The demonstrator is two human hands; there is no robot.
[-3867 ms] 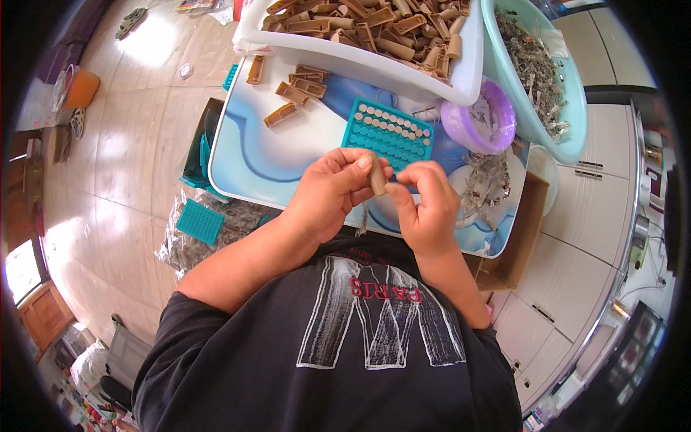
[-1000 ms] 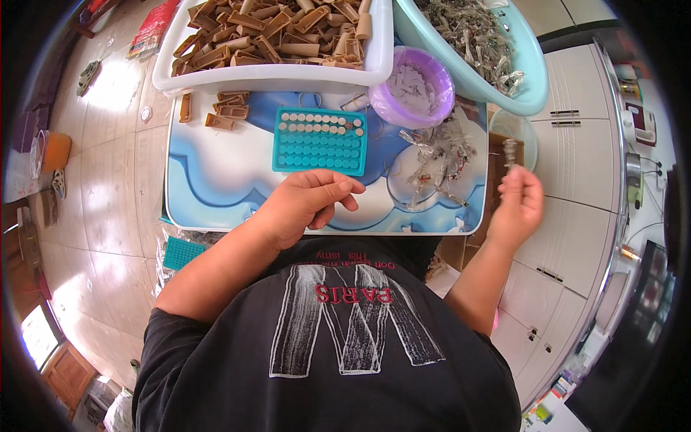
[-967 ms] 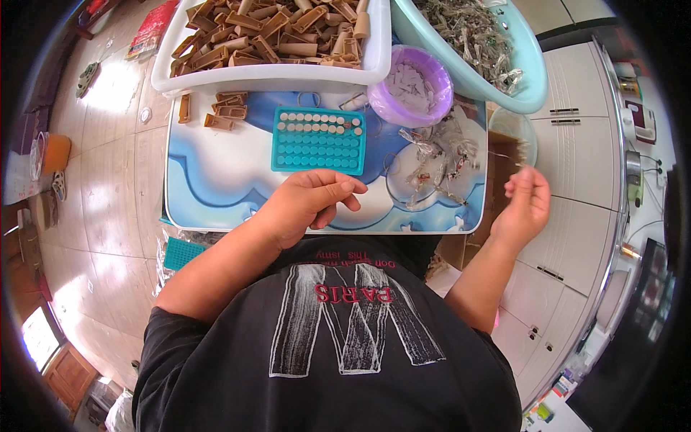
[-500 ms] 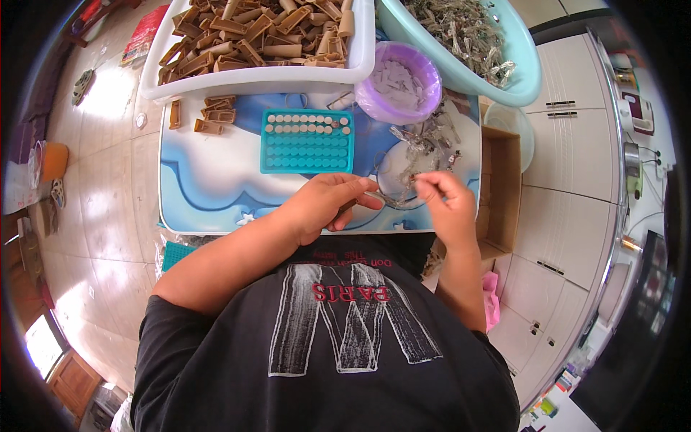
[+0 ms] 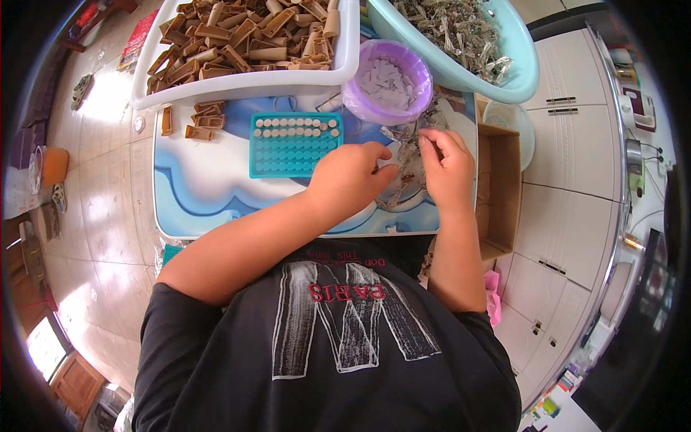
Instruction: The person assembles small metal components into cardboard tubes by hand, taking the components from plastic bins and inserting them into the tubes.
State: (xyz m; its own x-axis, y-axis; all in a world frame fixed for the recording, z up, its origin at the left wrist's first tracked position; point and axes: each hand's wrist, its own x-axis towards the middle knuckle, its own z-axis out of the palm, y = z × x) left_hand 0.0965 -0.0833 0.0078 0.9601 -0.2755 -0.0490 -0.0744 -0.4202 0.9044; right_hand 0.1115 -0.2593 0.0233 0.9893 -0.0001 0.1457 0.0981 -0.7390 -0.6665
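Note:
My left hand reaches over the table just right of a teal tray. Its thumb and forefinger are apart with nothing seen between them; the other fingers are hidden beneath. Across from it, my right hand has its thumb and fingertips closed together at a tangled pile of clear-wrapped wires. What those fingertips hold is too small to make out. The tray has rows of round pockets; small pale discs fill the two far rows, the nearer rows showing teal.
A white bin of brown half-tube pieces stands at the back, beside a purple-lined bowl of white pieces. At the back right is a light-blue tub of wrapped wires. Several brown pieces lie left; a cardboard box stands right.
Both hands have moved away from the table's near edge towards the wire pile. My left thumb and forefinger have spread apart. The view has shifted slightly.

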